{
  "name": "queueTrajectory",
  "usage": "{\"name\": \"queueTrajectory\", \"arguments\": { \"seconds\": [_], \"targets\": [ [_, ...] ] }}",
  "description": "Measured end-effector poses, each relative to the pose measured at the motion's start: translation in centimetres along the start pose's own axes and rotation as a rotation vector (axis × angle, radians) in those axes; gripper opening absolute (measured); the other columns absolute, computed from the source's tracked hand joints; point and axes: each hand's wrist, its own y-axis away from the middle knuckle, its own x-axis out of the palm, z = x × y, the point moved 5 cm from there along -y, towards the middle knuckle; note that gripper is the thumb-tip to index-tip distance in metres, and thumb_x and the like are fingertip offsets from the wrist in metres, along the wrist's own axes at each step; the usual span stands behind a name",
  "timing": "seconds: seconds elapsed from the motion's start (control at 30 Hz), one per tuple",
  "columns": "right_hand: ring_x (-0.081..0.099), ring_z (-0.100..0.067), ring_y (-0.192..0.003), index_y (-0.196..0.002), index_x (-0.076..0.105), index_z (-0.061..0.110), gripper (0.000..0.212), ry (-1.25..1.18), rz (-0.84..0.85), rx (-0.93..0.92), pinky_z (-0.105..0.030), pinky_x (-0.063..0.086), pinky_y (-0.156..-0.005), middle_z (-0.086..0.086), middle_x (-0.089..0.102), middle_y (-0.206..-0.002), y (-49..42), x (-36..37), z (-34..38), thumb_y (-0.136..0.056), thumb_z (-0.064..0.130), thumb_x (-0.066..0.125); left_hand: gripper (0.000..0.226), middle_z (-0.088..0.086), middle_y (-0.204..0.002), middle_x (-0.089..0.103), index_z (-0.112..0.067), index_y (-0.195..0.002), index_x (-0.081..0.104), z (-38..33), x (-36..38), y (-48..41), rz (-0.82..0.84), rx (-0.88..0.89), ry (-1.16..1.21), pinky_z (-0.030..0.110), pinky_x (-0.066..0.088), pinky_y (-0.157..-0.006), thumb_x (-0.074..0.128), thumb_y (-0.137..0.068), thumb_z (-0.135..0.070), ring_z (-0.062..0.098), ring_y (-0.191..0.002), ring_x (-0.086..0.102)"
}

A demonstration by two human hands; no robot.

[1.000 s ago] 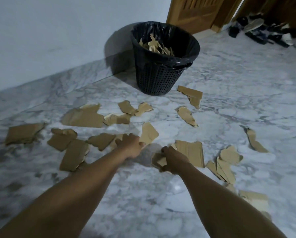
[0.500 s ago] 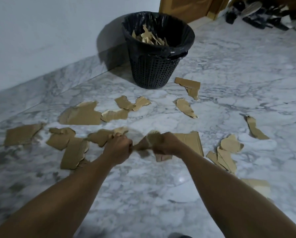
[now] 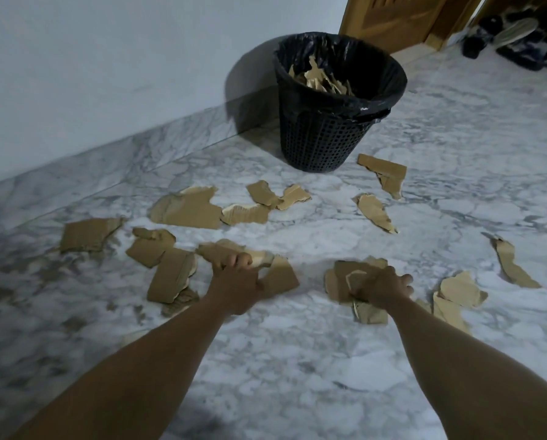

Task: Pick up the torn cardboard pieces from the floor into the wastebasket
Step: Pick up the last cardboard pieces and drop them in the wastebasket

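Brown cardboard pieces [image 3: 186,211] strewn on floor [image 3: 297,360]; left hand [image 3: 234,281] grips one, right hand [image 3: 383,289] clutches small stack. Ahead, well apart, slightly rightward: wastebasket [image 3: 316,144]; right hand nearer.

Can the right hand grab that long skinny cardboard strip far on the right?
Probably not yet: the right hand grips a cardboard stack, though only flat scraps lie between it and the strip.
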Motion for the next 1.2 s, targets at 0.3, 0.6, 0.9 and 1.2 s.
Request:
{"name": "queueTrajectory", "arguments": {
  "seconds": [0.3,0.6,0.9,1.2],
  "targets": [
    [0.062,-0.036,-0.099,-0.127,0.019,0.027,0.084,-0.290,0.072,-0.235,-0.050,0.053,-0.084,-0.015,0.056,-0.119,0.7,0.5,3.8,-0.071,0.019,0.080,0.022,0.003,-0.095,0.058,-0.020,-0.095,0.056,-1.6,-1.0,2.2,-0.026,0.093,0.128,0.043,0.036,-0.090,0.050,-0.096,-0.041,0.028,-0.094,0.054],
    [0.063,-0.027,-0.112,-0.127,0.064,0.008,0.059,-0.050,0.410,-0.558,-0.045,0.054,-0.096,-0.009,0.064,-0.123,4.8,1.4,13.7,-0.074,0.023,0.085,0.031,0.013,-0.121,0.050,-0.013,-0.124,0.051,7.0,-2.6,0.1,0.021,-0.335,0.290,0.049,0.040,-0.091,0.038,-0.101,-0.030,0.034,-0.112,0.047],
    [0.045,-0.035,-0.120,-0.133,0.044,0.012,0.073,0.511,0.249,-0.809,-0.045,0.049,-0.094,-0.013,0.038,-0.133,9.7,10.5,14.4,-0.080,0.054,0.071,0.070,0.008,-0.134,0.045,-0.020,-0.136,0.038,7.7,-2.6,-2.9,0.170,-0.312,0.207,0.054,0.025,-0.100,0.073,-0.080,-0.045,0.034,-0.125,0.036],
    [0.063,-0.027,-0.096,-0.123,0.034,0.011,0.068,0.334,0.315,-0.771,-0.043,0.055,-0.078,-0.011,0.061,-0.112,9.5,10.7,14.1,-0.076,0.024,0.082,0.038,0.009,-0.113,0.054,-0.017,-0.109,0.047,6.2,-1.6,-2.8,0.257,-0.210,0.151,0.058,0.025,-0.098,0.047,-0.093,-0.051,0.032,-0.115,0.045]
  ]
}}
